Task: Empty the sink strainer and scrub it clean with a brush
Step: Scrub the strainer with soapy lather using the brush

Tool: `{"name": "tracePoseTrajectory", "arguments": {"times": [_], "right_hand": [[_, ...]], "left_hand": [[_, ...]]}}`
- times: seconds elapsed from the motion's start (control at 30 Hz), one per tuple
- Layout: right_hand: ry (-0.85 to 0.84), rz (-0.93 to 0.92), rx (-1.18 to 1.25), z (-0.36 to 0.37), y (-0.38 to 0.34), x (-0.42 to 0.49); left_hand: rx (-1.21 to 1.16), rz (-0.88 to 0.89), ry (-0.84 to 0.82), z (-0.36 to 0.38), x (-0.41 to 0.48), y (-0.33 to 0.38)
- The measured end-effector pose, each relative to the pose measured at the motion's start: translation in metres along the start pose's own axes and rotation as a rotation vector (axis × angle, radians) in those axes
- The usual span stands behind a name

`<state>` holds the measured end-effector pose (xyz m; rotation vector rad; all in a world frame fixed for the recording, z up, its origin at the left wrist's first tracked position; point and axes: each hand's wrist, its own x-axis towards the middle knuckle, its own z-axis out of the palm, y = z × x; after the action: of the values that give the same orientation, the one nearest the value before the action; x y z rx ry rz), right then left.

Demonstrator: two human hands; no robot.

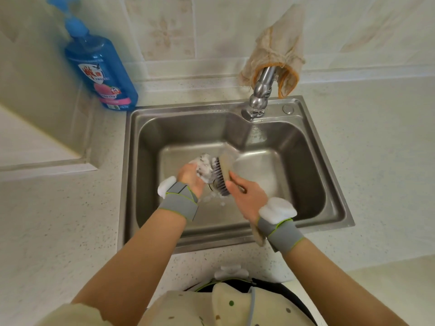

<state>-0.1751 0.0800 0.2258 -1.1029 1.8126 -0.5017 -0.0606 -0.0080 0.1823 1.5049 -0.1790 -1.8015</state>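
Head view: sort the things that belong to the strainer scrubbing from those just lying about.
In the job: foam-covered metal sink strainer, held by left hand; wooden scrub brush with grey bristles, gripped by right hand; stainless steel sink.
Lying about: blue pump bottle of soap on the counter; beige cloth draped over the steel tap.

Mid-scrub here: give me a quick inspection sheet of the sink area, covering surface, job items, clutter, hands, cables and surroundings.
Surface: speckled counter around a steel sink.
Job's things: strainer covered in foam, held over the basin; brush bristles against it.
Clutter: blue soap bottle on the counter by the sink's back left corner; cloth draped over the faucet.
Hands: left hand grips the strainer; right hand grips the brush.
Cables: one grey cord at the person's chest.
Surroundings: tiled wall behind.
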Motion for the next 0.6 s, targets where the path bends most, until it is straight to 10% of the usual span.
{"name": "tracePoseTrajectory", "arguments": {"times": [0.6], "right_hand": [[-0.044, 0.040, -0.114, -0.008, 0.000, 0.017]], "left_hand": [[0.083, 0.002, -0.034, -0.005, 0.017, -0.007]]}}
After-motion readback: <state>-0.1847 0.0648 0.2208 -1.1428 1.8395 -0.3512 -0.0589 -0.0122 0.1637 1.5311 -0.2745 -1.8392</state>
